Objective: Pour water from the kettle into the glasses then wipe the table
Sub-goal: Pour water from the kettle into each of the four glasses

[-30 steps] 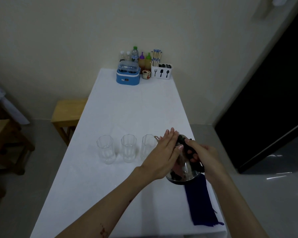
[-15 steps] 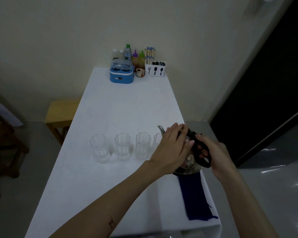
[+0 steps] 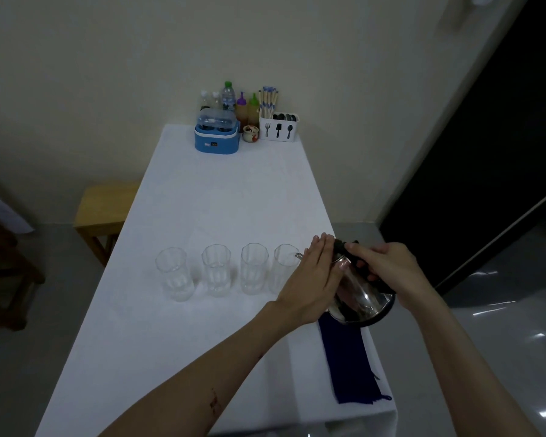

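Right hand (image 3: 388, 269) tips kettle (image 3: 363, 299), spout toward rightmost glass (image 3: 285, 267).

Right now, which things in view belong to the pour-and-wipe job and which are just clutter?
In the job:
- kettle, held tilted by the right hand on its handle, left hand flat against its side
- four glasses in a row
- dark blue cloth at the near right edge
- table

Just lying about:
- blue container
- bottles
- cutlery holder
- wooden stool
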Demonstrator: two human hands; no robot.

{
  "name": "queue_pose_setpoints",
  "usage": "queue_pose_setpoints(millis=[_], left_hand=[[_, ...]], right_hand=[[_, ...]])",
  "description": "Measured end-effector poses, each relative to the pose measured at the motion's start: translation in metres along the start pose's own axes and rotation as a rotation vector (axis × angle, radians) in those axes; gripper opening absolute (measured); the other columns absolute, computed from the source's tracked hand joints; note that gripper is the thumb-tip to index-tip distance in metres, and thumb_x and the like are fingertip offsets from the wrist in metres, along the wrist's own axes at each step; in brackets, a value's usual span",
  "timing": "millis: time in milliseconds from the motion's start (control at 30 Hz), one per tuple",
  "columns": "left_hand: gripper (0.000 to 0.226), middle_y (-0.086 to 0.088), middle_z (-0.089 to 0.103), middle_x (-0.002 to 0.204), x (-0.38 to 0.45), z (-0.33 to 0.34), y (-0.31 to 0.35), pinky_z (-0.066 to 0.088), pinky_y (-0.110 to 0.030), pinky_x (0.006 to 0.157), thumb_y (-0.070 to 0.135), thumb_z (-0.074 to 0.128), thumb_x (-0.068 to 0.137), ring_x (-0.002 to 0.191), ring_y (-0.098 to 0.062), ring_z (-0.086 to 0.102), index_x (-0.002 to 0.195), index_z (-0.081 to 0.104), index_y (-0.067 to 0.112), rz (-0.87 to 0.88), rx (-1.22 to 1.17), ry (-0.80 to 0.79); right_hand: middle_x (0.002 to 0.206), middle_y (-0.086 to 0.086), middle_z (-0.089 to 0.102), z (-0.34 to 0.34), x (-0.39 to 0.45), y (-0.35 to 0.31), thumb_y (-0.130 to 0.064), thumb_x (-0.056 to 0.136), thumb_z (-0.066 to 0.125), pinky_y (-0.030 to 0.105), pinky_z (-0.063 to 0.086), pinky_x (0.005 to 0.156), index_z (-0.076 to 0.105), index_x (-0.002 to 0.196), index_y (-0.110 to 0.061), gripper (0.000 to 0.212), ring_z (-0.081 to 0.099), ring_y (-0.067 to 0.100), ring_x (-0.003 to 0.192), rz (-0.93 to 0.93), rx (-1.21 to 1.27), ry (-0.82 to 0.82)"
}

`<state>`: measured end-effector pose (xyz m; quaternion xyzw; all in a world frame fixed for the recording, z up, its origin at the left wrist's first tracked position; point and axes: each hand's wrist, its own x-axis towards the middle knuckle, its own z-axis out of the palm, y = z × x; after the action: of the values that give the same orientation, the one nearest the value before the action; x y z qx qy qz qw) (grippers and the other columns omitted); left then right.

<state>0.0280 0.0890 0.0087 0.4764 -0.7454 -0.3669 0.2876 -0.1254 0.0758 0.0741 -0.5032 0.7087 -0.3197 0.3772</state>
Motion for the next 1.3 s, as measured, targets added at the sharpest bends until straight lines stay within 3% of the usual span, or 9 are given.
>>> queue_pose_setpoints(millis=[167,400,867,1167,1300], left_hand=[[0.06,0.0,-0.003,0.163,-0.004,-0.001,0.001,-0.001,-0.031,0.122,0.04,0.019,0.103,0.148,-0.008,-0.009,0.154,0.001,0.013,-0.018,-0.063,0.025],[0.057,0.003,-0.002,0.162,-0.005,-0.002,0.009,-0.003,-0.024,0.12,0.036,0.022,0.105,0.145,-0.002,-0.01,0.153,0.002,0.014,-0.027,-0.128,0.092],[0.058,0.008,0.0,0.162,-0.003,-0.002,0.011,-0.003,-0.018,0.117,0.04,0.021,0.104,0.146,0.0,-0.009,0.154,0.004,0.017,-0.05,-0.148,0.12],[0.058,0.007,0.0,0.162,-0.002,-0.003,0.009,-0.002,-0.022,0.119,0.039,0.022,0.104,0.144,0.002,-0.009,0.154,0.004,0.016,-0.053,-0.141,0.135],[0.059,0.007,0.0,0.162,-0.002,-0.003,0.008,-0.003,-0.019,0.118,0.041,0.022,0.104,0.145,0.001,-0.009,0.154,0.004,0.017,-0.059,-0.134,0.133]], right_hand=[[0.074,0.014,0.076,0.0,-0.001,-0.008,-0.047,0.081,0.077,0.031,0.052,0.063,0.077,0.074,-0.004,0.043,0.065,0.018,0.057,-0.028,-0.065,-0.016],[0.075,0.019,0.075,-0.001,-0.005,-0.021,-0.05,0.08,0.077,0.033,0.049,0.062,0.076,0.071,-0.004,0.046,0.063,0.02,0.056,-0.037,-0.099,-0.007],[0.057,0.004,0.068,-0.004,-0.006,-0.031,-0.05,0.082,0.075,0.025,0.047,0.054,0.074,0.065,-0.009,0.044,0.059,0.011,0.047,-0.066,-0.184,-0.011],[0.062,0.005,0.071,-0.001,-0.006,-0.034,-0.048,0.084,0.074,0.023,0.047,0.053,0.074,0.064,-0.011,0.041,0.06,0.01,0.047,-0.077,-0.188,-0.017],[0.062,0.002,0.072,0.0,-0.006,-0.034,-0.048,0.084,0.074,0.025,0.05,0.059,0.073,0.062,-0.016,0.039,0.061,0.01,0.049,-0.083,-0.197,-0.021]])
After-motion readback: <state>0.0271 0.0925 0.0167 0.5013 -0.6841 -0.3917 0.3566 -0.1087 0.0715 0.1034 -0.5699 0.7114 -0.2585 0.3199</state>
